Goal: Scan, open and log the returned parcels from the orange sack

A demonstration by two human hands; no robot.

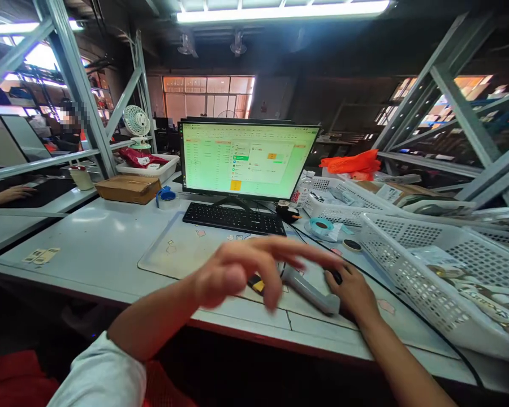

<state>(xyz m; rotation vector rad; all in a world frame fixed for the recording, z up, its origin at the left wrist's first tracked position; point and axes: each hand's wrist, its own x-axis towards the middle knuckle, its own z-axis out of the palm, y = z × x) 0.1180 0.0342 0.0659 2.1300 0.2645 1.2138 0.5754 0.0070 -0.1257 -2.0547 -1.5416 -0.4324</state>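
Holds left grip point(233, 264) loosely spread, empty, near scanner point(309, 292); curls right grip point(357, 291) over mouse point(337, 277); could knock scanner off table point(85, 240) by sweeping low.

The left hand point(241, 270) is a bit blurry, and it hides part of a yellow and black tool point(258, 285). The right hand point(356, 291) covers most of the black mouse point(336, 276). The bottom edge cuts off both arms. The words on the monitor point(207, 155) are too small to read. The near right basket point(411, 277) runs out of view.
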